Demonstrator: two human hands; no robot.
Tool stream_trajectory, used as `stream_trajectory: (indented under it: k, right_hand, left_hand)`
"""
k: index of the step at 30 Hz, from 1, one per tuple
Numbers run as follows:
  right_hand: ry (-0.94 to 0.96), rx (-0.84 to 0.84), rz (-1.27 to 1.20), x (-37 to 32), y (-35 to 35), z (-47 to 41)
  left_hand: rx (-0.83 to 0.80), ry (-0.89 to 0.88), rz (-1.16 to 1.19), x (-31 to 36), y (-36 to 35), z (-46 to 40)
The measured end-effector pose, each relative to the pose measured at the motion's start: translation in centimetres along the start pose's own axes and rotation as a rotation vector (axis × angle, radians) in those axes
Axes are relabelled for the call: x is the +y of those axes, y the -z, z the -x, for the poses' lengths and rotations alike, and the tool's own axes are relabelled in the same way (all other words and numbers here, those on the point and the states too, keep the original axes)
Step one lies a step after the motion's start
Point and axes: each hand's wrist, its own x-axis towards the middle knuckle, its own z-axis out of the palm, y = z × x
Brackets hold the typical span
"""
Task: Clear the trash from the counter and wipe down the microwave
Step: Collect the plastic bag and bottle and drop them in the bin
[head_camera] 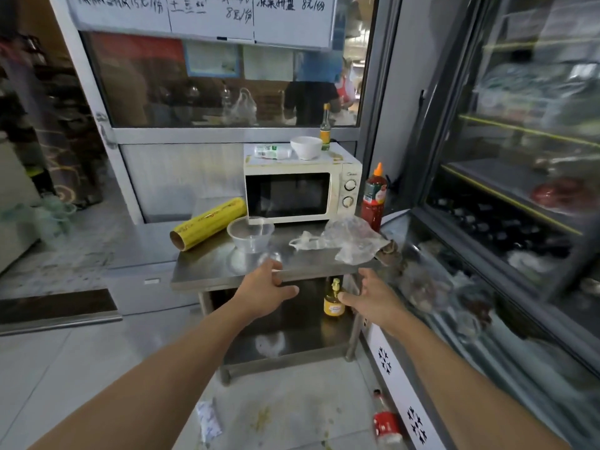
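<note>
A stained white microwave stands at the back of a steel counter. On its top are a white bowl, a small packet and a yellow-labelled bottle. In front of it lie a crumpled clear plastic bag, a clear plastic container and a yellow roll of cling film. My left hand hovers at the counter's front edge, fingers relaxed, holding nothing. My right hand is spread in front of the counter's right corner, also empty.
A red sauce bottle stands right of the microwave. A yellow bottle sits on the lower shelf. A glass-topped freezer and a glass-door fridge fill the right. A red bottle and a wrapper lie on the floor.
</note>
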Motion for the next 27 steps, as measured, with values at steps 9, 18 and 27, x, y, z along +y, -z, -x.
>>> stream_trajectory:
  k: [9, 18, 27]
  right_hand:
    - [-0.047, -0.006, 0.033, 1.2, 1.8, -16.6]
    - [-0.091, -0.015, 0.129, 3.8, 1.6, -26.5]
    - [-0.126, 0.06, 0.307, 6.2, -1.0, -34.0]
  left_hand:
    - [-0.031, 0.062, -0.045, 1.7, -2.6, -15.6]
    - [-0.072, 0.124, -0.104, 0.3, -4.9, -26.9]
    - [-0.129, 0.102, -0.113, -1.8, -6.3, -37.2]
